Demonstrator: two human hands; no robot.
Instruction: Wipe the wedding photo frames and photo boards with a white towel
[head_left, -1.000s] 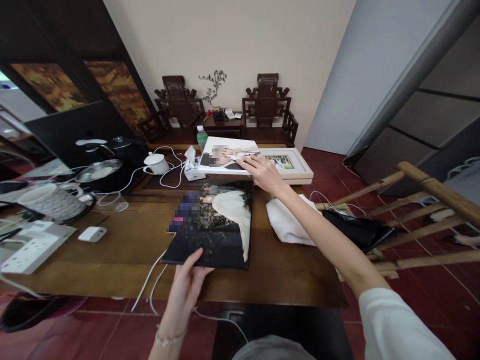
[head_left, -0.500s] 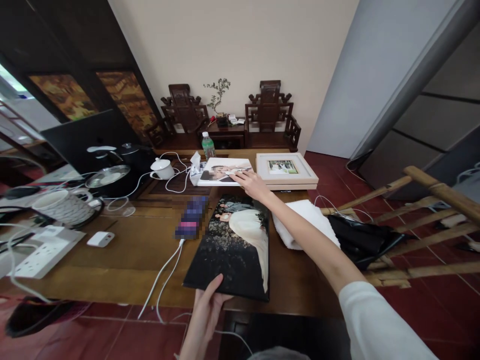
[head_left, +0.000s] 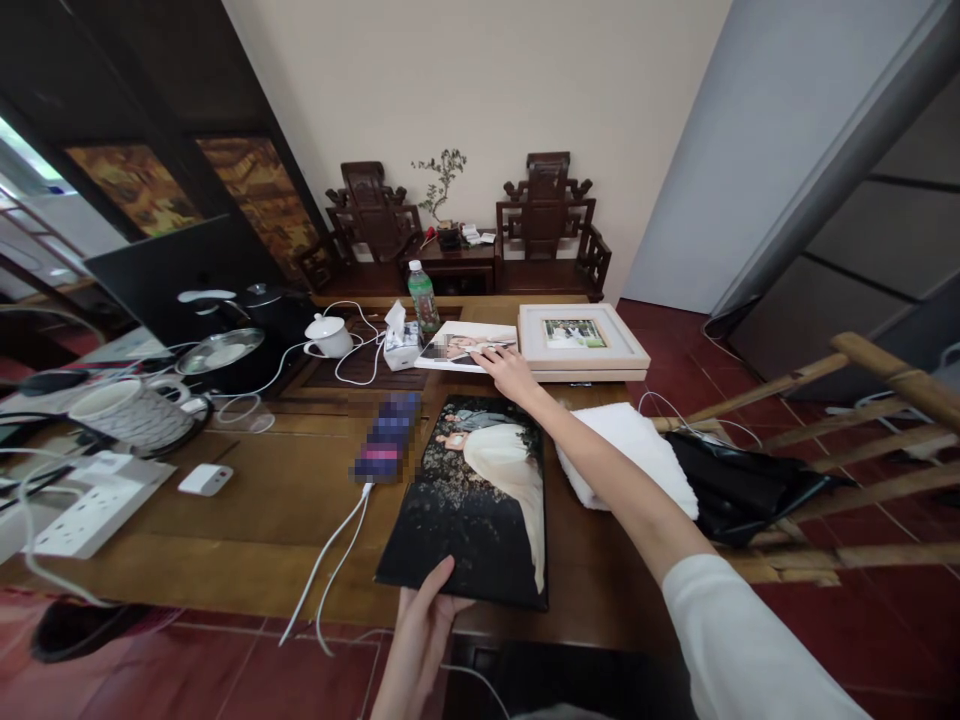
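Dark album (head_left: pixel 484 505) — left hand (head_left: pixel 429 618) pinching its near edge; beyond it, right hand (head_left: pixel 508 372), loosely spread, seemingly positioning the white panel (head_left: pixel 474 336) — any nudge calls for light pressure.

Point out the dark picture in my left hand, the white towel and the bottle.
Dark picture (head_left: pixel 476 505): head view, on the middle of its front.
White towel (head_left: pixel 637 440): head view, on its upper side.
Bottle (head_left: pixel 424 301): head view, on the middle of its body.

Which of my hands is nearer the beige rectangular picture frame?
Right. Your right hand is just left of the frame; your left hand is farther, nearer you, gripping the black rectangular photo panel.
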